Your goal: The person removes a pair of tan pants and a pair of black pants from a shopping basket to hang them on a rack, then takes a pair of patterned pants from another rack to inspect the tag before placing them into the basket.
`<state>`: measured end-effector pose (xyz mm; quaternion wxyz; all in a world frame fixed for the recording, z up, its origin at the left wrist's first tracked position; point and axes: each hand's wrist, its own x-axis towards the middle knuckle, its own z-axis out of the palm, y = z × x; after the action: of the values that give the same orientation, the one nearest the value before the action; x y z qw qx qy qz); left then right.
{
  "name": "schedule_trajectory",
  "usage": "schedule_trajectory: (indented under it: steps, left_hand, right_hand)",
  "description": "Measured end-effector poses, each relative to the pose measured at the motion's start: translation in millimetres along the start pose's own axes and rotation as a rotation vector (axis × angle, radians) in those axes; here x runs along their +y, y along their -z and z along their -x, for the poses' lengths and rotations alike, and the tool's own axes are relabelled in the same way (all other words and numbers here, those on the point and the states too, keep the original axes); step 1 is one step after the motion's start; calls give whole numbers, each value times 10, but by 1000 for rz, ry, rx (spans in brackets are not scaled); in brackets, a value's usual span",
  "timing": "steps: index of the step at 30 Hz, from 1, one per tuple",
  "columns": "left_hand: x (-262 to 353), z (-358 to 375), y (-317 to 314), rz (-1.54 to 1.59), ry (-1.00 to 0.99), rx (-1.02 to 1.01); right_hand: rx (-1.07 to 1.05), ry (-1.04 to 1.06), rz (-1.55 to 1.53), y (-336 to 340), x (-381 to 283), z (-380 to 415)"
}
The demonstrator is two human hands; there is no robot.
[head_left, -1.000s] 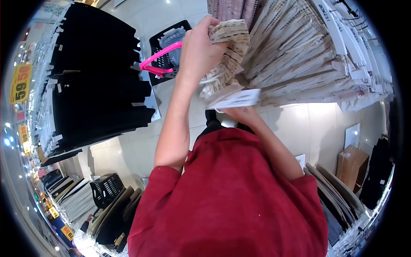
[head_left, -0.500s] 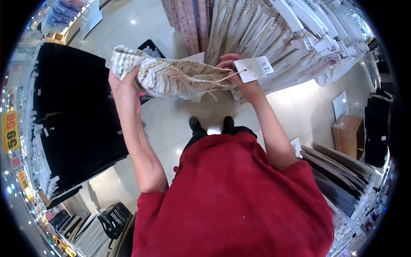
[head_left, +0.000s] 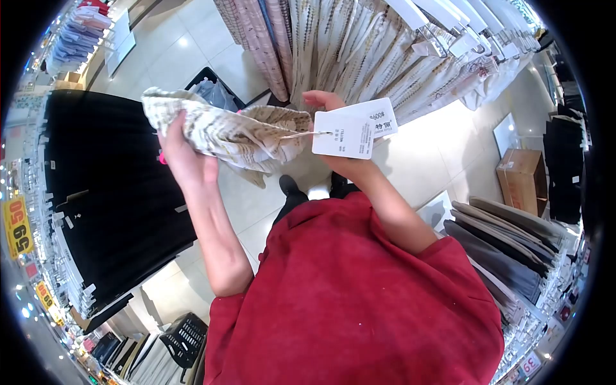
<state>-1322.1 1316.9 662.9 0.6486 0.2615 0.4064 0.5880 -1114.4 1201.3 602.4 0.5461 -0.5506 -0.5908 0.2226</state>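
Note:
A cream garment [head_left: 247, 138] with brown patterning, gathered fabric and a drawstring is stretched between my hands in front of my chest. Its left end is wrapped in my left hand [head_left: 186, 154], fingers closed on the cloth. My right hand [head_left: 350, 165] grips the other end, its palm mostly covered by white hang tags [head_left: 343, 136]. One fingertip pokes out above the tags. Printed text shows on the tags, which hang from a thin cord.
Similar patterned garments [head_left: 378, 64] hang on a rack ahead. Black garments [head_left: 115, 186] fill the rack at left. A black bin [head_left: 237, 99] with a plastic bag stands on the floor. At right are a cardboard box [head_left: 521, 179] and folded trousers [head_left: 497, 247]; a black basket [head_left: 185, 340] is behind left.
Both hands have come lower and leftward in view with the garment. The tags have swung to face me, now covering much of my right hand.

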Motion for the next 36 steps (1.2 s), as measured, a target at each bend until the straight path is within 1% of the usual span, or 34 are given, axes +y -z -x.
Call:
schedule_trajectory:
  steps: [1, 2, 3, 4, 5, 6, 7, 8, 9, 11, 14, 17, 18, 19, 20, 21, 22, 23, 24, 25, 27, 28, 31, 34, 36]
  left_hand:
    - [-12, 168, -185, -101, -71, 17]
    - [-94, 200, -190, -170, -110, -53]
    - [-171, 227, -190, -239, -149, -125]
    - [-222, 346, -248, -222, -100, -200]
    - [-304, 417, -282, -294, -76, -301]
    - [-386, 489, -327, -434, -109, -411]
    - [-467, 602, -354, -327, 45, -425]
    - [-564, 658, -398, -351, 82, -546]
    - [-623, 709, -410, -431, 25, -678]
    - [-577, 764, -458, -208, 93, -756]
    - [-544, 895, -538, -229, -7, -740]
    - [-559, 742, -417, -354, 68, -540]
    - [-520, 762, -394, -63, 263, -406]
    - [-524, 714, -347, 81, 325, -290]
    - [-502, 669, -320, 152, 344, -256]
    - [-473, 632, -292, 222, 361, -221]
    - [-451, 607, -256, 334, 391, -242]
    - [-452, 578, -224, 345, 365, -212]
    - [-472, 557, -201, 355, 340, -181]
    - [-487, 540, -191, 366, 316, -153]
    - [-493, 555, -198, 369, 338, -151]
    - [-497, 570, -225, 367, 355, -138]
    - [-524, 594, -258, 348, 374, -147]
    - [-532, 560, -224, 372, 361, -194]
    - [-445, 537, -268, 444, 347, -206]
  right_hand:
    - [8, 67, 121, 24, -9, 5]
    - [18, 107, 196, 61, -80, -12]
    - [31, 85, 269, 59, -136, -19]
    - [44, 63, 343, 42, -184, -25]
    - [56, 42, 417, 33, -202, -30]
    - [79, 52, 437, 19, -158, -10]
    - [46, -41, 649, -49, -208, -43]
    - [85, -14, 569, -74, -296, -50]
    - [125, 11, 489, -86, -359, -49]
    - [101, -1, 592, -96, -281, -59]
    - [55, -1, 665, -94, -280, -81]
    - [-24, -16, 661, -42, -386, -115]
    - [-48, -25, 664, -42, -371, -120]
    - [-73, -34, 667, -43, -360, -124]
    - [21, -2, 560, -26, -403, -147]
    - [57, -24, 454, 6, -410, -135]
    - [90, -43, 346, 58, -394, -116]
    - [120, -63, 236, 97, -385, -110]
    - [202, 74, 254, 131, -413, -140]
    - [188, 59, 214, 138, -423, -133]
    - [161, 28, 146, 153, -470, -80]
    - [128, 57, 160, 167, -512, -76]
    - [-7, -272, -131, 131, -650, -68]
    - [-101, -556, -629, 109, -445, -30]
    - [-92, -520, -868, 169, -358, -24]
